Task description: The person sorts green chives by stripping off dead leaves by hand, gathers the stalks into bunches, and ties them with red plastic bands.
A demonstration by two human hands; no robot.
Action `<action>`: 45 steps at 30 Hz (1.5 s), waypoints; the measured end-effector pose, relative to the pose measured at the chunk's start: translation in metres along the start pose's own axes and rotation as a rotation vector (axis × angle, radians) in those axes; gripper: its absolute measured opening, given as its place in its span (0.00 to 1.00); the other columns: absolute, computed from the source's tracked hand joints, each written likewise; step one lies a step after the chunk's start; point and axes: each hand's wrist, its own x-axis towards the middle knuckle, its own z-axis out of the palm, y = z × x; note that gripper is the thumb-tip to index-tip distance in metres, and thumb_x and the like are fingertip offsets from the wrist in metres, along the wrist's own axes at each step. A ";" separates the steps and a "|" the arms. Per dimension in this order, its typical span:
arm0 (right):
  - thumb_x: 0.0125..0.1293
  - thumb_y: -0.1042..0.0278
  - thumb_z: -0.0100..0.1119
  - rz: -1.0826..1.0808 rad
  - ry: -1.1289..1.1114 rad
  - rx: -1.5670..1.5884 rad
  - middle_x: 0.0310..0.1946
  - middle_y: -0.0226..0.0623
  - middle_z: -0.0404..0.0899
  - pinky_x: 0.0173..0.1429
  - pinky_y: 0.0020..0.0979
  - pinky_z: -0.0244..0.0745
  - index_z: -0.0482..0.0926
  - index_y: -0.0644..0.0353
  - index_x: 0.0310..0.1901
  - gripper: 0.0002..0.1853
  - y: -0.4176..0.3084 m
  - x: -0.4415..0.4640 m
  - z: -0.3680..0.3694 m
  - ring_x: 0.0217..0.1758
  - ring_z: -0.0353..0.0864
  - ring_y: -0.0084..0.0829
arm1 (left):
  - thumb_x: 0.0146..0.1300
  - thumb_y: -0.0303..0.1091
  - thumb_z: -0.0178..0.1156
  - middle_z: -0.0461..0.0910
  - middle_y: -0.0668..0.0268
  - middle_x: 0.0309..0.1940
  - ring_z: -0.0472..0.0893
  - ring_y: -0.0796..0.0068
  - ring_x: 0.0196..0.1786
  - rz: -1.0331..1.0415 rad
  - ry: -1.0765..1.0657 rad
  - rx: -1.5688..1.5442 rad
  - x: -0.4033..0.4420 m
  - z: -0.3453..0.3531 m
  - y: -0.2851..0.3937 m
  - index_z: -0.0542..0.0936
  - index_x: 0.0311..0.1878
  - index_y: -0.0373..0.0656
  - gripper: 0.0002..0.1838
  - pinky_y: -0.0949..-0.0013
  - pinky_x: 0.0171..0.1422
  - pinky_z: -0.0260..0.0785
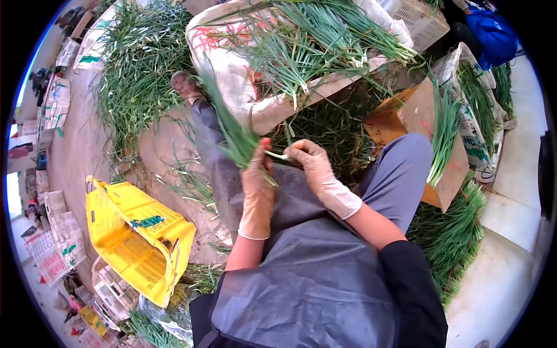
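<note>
My left hand (pixel 256 165), in a thin pale glove, is closed around a small bunch of green chives (pixel 227 124) above my lap. The leaves fan up and to the left, slightly blurred. My right hand (pixel 311 165), gloved alike, pinches at the white end of a chive stalk (pixel 277 155) that sticks out from the bunch. Beyond my hands a white sack-covered stand (pixel 272 116) with red writing bears many more chives (pixel 325 40). Dark leaf scraps (pixel 325 124) lie below its near edge.
A large heap of chives (pixel 142 69) lies on the floor at the left. Nearer stands a yellow plastic basket (pixel 136 238). On the right are an open cardboard box (pixel 420 110), bundled chives (pixel 447 243) and a person in blue (pixel 493 32). White crates (pixel 52 226) line the far left.
</note>
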 end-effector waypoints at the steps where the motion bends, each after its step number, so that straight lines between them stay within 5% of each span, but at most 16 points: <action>1: 0.58 0.66 0.60 -0.037 -0.021 -0.091 0.24 0.28 0.75 0.37 0.24 0.69 0.76 0.61 0.31 0.08 0.002 0.003 -0.015 0.29 0.74 0.22 | 0.61 0.32 0.60 0.79 0.70 0.36 0.75 0.86 0.30 0.123 0.119 -0.010 0.001 -0.002 0.007 0.80 0.41 0.41 0.08 0.86 0.29 0.66; 3: 0.55 0.58 0.60 0.039 -0.197 -1.099 0.26 0.40 0.79 0.39 0.34 0.72 0.77 0.62 0.31 0.13 -0.009 0.008 -0.057 0.32 0.79 0.36 | 0.63 0.35 0.58 0.80 0.67 0.35 0.76 0.83 0.28 0.331 0.249 -0.100 0.005 -0.012 0.039 0.79 0.43 0.38 0.11 0.84 0.30 0.69; 5: 0.53 0.52 0.58 -0.187 0.080 -1.545 0.29 0.48 0.79 0.42 0.41 0.72 0.79 0.62 0.31 0.18 0.015 0.025 -0.097 0.37 0.80 0.44 | 0.63 0.35 0.56 0.78 0.68 0.29 0.71 0.84 0.22 0.409 0.317 -0.123 0.007 -0.018 0.073 0.77 0.43 0.38 0.10 0.83 0.25 0.64; 8: 0.61 0.42 0.48 0.028 0.163 -0.875 0.26 0.42 0.80 0.40 0.35 0.72 0.80 0.64 0.32 0.28 -0.070 0.050 -0.040 0.32 0.81 0.38 | 0.64 0.36 0.55 0.69 0.72 0.20 0.61 0.86 0.17 0.296 0.028 -0.337 0.034 -0.059 0.087 0.75 0.43 0.39 0.11 0.80 0.20 0.55; 11: 0.63 0.56 0.54 0.170 -0.064 -0.539 0.23 0.34 0.79 0.24 0.19 0.65 0.78 0.66 0.32 0.17 -0.061 0.112 -0.012 0.21 0.73 0.19 | 0.65 0.35 0.55 0.58 0.74 0.16 0.53 0.87 0.15 0.102 -0.064 -0.381 0.030 -0.024 0.077 0.75 0.43 0.39 0.10 0.79 0.18 0.46; 13: 0.60 0.63 0.58 0.038 -0.056 -0.265 0.19 0.34 0.77 0.26 0.22 0.68 0.78 0.66 0.31 0.12 -0.051 0.100 0.002 0.19 0.74 0.20 | 0.63 0.37 0.58 0.59 0.76 0.15 0.53 0.87 0.13 -0.009 -0.074 -0.350 0.032 -0.020 0.057 0.75 0.43 0.40 0.12 0.79 0.18 0.45; 19: 0.58 0.64 0.60 0.136 -0.181 -0.534 0.20 0.30 0.74 0.31 0.24 0.68 0.77 0.66 0.32 0.11 -0.016 0.015 -0.001 0.24 0.72 0.20 | 0.54 0.32 0.66 0.73 0.74 0.21 0.58 0.87 0.14 -0.121 0.020 0.045 0.011 0.020 -0.004 0.78 0.42 0.40 0.13 0.78 0.18 0.46; 25: 0.61 0.59 0.58 -0.104 -0.135 -0.458 0.27 0.37 0.80 0.36 0.28 0.71 0.79 0.61 0.38 0.12 0.003 0.018 -0.009 0.29 0.78 0.29 | 0.56 0.30 0.64 0.75 0.72 0.23 0.62 0.85 0.14 -0.127 -0.001 0.096 0.004 0.009 -0.011 0.78 0.40 0.39 0.10 0.80 0.18 0.51; 28: 0.61 0.61 0.57 -0.432 -0.055 -0.772 0.27 0.43 0.79 0.33 0.33 0.73 0.80 0.58 0.36 0.10 -0.005 0.014 0.002 0.29 0.80 0.41 | 0.57 0.29 0.63 0.77 0.69 0.25 0.67 0.84 0.16 -0.117 0.021 -0.016 0.004 0.013 -0.010 0.77 0.40 0.37 0.10 0.80 0.18 0.54; 35: 0.53 0.72 0.60 -0.802 -0.130 -0.842 0.18 0.43 0.73 0.26 0.31 0.69 0.77 0.63 0.26 0.04 -0.012 0.004 -0.011 0.21 0.76 0.39 | 0.54 0.28 0.64 0.75 0.69 0.21 0.67 0.83 0.15 -0.129 0.167 0.029 0.015 0.017 -0.008 0.78 0.35 0.36 0.07 0.79 0.18 0.56; 38: 0.55 0.61 0.57 -0.496 -0.153 -1.127 0.19 0.46 0.74 0.31 0.40 0.72 0.77 0.61 0.28 0.11 -0.012 -0.003 -0.057 0.26 0.79 0.43 | 0.56 0.31 0.62 0.78 0.69 0.24 0.65 0.84 0.15 -0.154 0.106 -0.125 0.034 -0.001 0.006 0.78 0.37 0.39 0.08 0.80 0.18 0.54; 39: 0.56 0.54 0.55 -0.103 -0.163 -1.445 0.29 0.46 0.79 0.41 0.42 0.73 0.78 0.60 0.33 0.16 -0.010 0.006 -0.077 0.36 0.81 0.42 | 0.57 0.32 0.61 0.78 0.70 0.25 0.65 0.84 0.14 -0.174 0.077 -0.154 0.036 -0.006 0.011 0.78 0.38 0.40 0.08 0.80 0.18 0.55; 41: 0.57 0.50 0.55 -0.112 -0.007 -1.736 0.40 0.46 0.79 0.49 0.41 0.72 0.78 0.61 0.40 0.21 -0.006 0.010 -0.093 0.47 0.78 0.41 | 0.58 0.33 0.61 0.80 0.68 0.28 0.64 0.84 0.14 -0.227 -0.002 -0.168 0.037 -0.012 0.013 0.77 0.39 0.41 0.09 0.80 0.18 0.55; 42: 0.58 0.47 0.55 -0.200 -0.008 -1.398 0.47 0.47 0.77 0.54 0.37 0.70 0.77 0.64 0.46 0.26 -0.016 0.007 -0.075 0.53 0.75 0.44 | 0.58 0.34 0.60 0.80 0.68 0.28 0.64 0.84 0.14 -0.281 -0.072 -0.192 0.036 -0.011 0.010 0.77 0.39 0.41 0.09 0.80 0.18 0.55; 43: 0.59 0.46 0.55 -0.020 -0.109 -0.980 0.47 0.49 0.77 0.56 0.34 0.68 0.76 0.65 0.50 0.28 -0.036 0.006 -0.046 0.53 0.76 0.41 | 0.59 0.35 0.60 0.80 0.68 0.27 0.64 0.84 0.14 -0.339 -0.134 -0.218 0.031 -0.013 0.005 0.77 0.40 0.41 0.09 0.80 0.18 0.55; 45: 0.63 0.53 0.56 0.006 -0.295 -0.451 0.41 0.38 0.80 0.50 0.25 0.70 0.77 0.66 0.46 0.22 -0.040 0.012 -0.007 0.44 0.77 0.25 | 0.61 0.34 0.59 0.80 0.64 0.31 0.65 0.84 0.17 -0.363 -0.233 -0.243 0.026 -0.009 -0.005 0.77 0.42 0.38 0.10 0.80 0.19 0.53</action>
